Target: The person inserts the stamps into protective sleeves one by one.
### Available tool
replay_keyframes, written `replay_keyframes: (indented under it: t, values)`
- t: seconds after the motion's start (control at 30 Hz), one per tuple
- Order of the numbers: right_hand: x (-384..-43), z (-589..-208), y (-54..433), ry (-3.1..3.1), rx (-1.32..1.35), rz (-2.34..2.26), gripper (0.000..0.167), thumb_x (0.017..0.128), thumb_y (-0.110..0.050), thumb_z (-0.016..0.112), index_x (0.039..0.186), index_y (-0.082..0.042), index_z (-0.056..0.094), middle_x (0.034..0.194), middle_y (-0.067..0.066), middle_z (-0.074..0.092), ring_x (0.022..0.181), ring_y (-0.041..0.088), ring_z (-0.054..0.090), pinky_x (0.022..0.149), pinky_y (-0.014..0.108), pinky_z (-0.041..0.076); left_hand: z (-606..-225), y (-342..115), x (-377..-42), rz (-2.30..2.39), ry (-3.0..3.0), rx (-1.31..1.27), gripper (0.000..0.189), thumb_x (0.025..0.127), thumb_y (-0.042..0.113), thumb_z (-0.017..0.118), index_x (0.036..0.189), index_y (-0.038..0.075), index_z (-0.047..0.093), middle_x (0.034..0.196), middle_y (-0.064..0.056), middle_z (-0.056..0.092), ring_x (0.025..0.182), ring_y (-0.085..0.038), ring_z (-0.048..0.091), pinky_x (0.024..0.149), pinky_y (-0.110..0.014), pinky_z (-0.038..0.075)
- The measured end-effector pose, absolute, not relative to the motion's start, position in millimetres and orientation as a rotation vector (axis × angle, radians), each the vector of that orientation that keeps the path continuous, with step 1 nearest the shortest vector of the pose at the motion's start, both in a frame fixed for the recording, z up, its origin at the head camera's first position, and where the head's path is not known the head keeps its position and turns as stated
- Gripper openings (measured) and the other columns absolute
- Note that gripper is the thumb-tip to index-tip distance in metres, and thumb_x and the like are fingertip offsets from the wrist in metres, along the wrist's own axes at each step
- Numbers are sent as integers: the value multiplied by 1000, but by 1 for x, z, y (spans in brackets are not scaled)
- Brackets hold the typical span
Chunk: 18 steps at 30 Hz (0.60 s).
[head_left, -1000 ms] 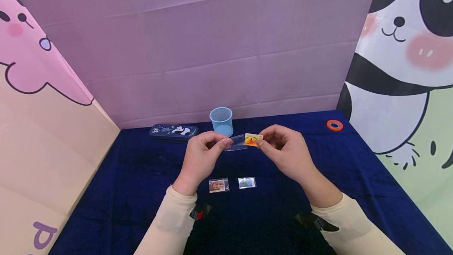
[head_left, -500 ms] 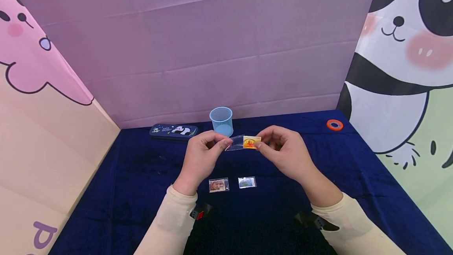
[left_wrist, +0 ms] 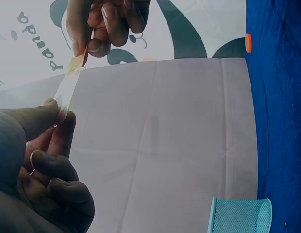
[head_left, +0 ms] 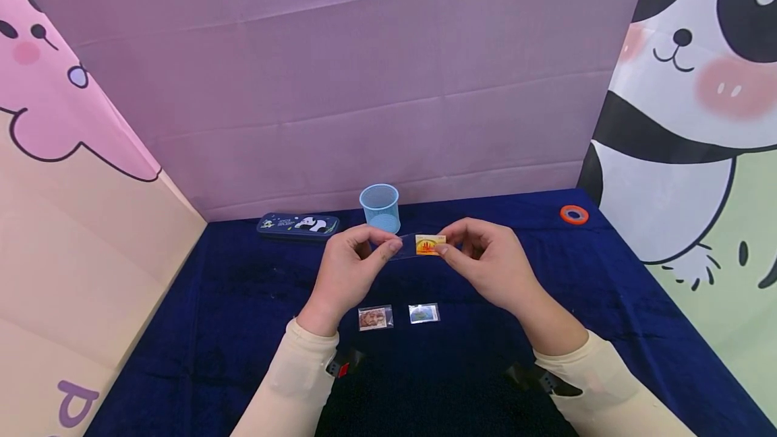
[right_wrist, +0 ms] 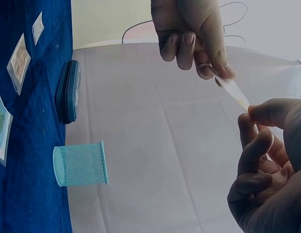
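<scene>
Between finger and thumb, my left hand [head_left: 351, 261] pinches the left end of a small clear plastic sleeve [head_left: 405, 248]. My right hand [head_left: 488, 258] pinches the right edge of a small yellow-and-orange stamp [head_left: 428, 244]. The stamp's left part meets the sleeve's right end; how far it lies inside is hard to tell. In the left wrist view the sleeve [left_wrist: 67, 92] and stamp [left_wrist: 75, 64] form one tilted strip joining both hands. Below them on the cloth lie a sleeved reddish-brown stamp [head_left: 373, 318] and a sleeved blue-green stamp [head_left: 423, 313].
A light blue mesh pen cup [head_left: 380, 204] stands at the back, beside a dark blue panda pencil case [head_left: 297, 224]. An orange tape roll [head_left: 573, 214] lies far right. Another sleeved piece [right_wrist: 38, 28] shows in the right wrist view. Dark blue cloth [head_left: 243, 329] covers the table.
My right hand has shifted slightly left and down, bringing the stamp closer to my left hand. Less of the sleeve shows between them. The left hand has hardly moved.
</scene>
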State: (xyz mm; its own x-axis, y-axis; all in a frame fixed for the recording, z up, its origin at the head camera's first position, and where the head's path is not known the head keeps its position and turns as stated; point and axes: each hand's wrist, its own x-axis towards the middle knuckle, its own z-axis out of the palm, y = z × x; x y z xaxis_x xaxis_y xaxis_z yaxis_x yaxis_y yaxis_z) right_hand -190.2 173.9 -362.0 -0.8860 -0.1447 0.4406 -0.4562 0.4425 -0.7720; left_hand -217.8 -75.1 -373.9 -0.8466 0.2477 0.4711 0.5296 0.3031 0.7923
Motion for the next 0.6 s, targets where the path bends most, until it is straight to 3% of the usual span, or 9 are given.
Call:
replay_keyframes:
  t: [0.23,0.33,0.6]
  values:
    - [-190,-362,174,-2391,519,1384,13,97,-20,78,109,-15,79,83,1,65,62,21,51,52,29,40,-374,-75,-217,-1585,-2305,-749,16,105,26,67,114,21,80,79,-2,53,62,-23,45,55,-29,38]
    - [-190,-362,174,-2384,536,1380,14,97,-20,78,110,-16,79,82,1,64,62,20,51,53,29,40,-374,-75,-217,-1592,-2306,-758,18,105,25,67,117,19,80,79,0,55,60,-23,45,54,-29,38]
    - [-192,-365,175,-2378,542,1398,15,97,-18,78,111,-15,78,84,0,68,61,19,52,52,29,41,-372,-75,-218,-1620,-2247,-746,12,101,26,74,105,17,81,80,0,65,59,-22,45,52,-28,35]
